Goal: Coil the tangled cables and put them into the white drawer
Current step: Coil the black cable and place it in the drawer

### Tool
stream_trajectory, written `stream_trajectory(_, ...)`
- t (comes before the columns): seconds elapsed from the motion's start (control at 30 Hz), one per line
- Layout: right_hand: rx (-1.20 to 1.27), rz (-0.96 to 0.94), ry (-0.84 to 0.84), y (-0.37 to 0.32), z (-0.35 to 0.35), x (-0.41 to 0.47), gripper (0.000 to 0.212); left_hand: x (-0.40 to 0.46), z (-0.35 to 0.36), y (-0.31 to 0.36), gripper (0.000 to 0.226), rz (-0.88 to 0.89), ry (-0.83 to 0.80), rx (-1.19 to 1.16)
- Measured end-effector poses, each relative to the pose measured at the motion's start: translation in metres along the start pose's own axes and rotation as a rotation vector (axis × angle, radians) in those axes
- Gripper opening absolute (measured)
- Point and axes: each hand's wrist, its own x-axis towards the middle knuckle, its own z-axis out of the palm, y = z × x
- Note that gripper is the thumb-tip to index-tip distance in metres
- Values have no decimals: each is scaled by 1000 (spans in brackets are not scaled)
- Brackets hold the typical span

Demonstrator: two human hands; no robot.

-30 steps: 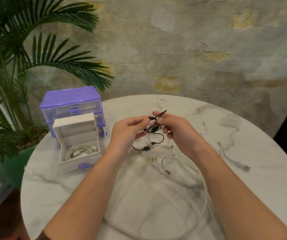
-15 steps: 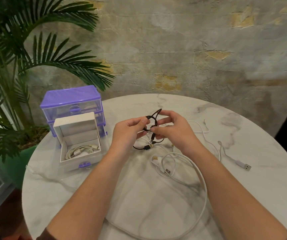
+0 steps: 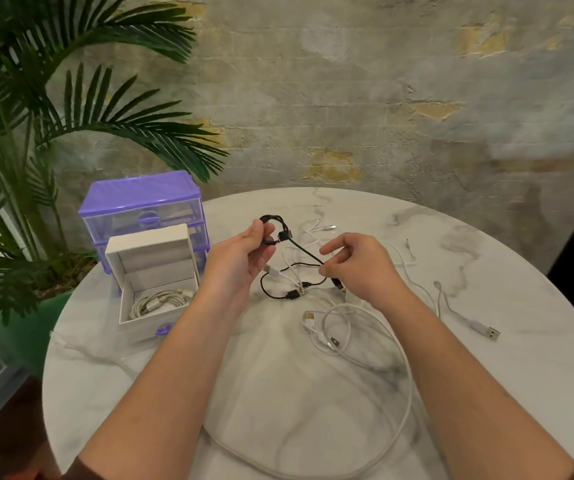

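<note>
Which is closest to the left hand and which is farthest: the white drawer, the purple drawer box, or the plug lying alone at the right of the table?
From the left hand, in the head view:
1. White drawer, beside it on its left, with a coiled white cable inside.
2. Purple drawer box, behind the white drawer, farther back left.
3. Lone USB plug, far across at the table's right, past the right hand.

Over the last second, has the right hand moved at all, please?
Yes. The right hand has drawn away from the left hand, rightward and away from the white drawer, pulling the black cable out.
</note>
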Motion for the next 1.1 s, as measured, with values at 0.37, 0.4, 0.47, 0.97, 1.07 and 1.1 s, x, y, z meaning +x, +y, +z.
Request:
stream_trajectory(0.37, 28, -83, -159, -6, 7, -5, 27, -1, 4, -7, 18, 64, -100, 221)
stream_trajectory(0.4, 66, -84, -161, -8, 7, -6, 23, -2, 5, -8, 19, 64, -124, 241)
stream_trajectory(0.47, 129, -77, -143, -10, 6, -7, 18, -6, 8, -7, 21, 57, -162, 258)
stream_trajectory(0.97, 70, -118, 37, -5, 6, -2, 12, -6, 9, -2, 29, -46, -151, 177)
stream_trajectory(1.07, 16, -157, 97, -4, 7, -2, 12, -7, 11, -1, 29, -7, -119, 220)
stream_trajectory(1.1, 7, -167, 116, -4, 8, -2, 12, -8, 11, 0, 28, 6, -118, 256)
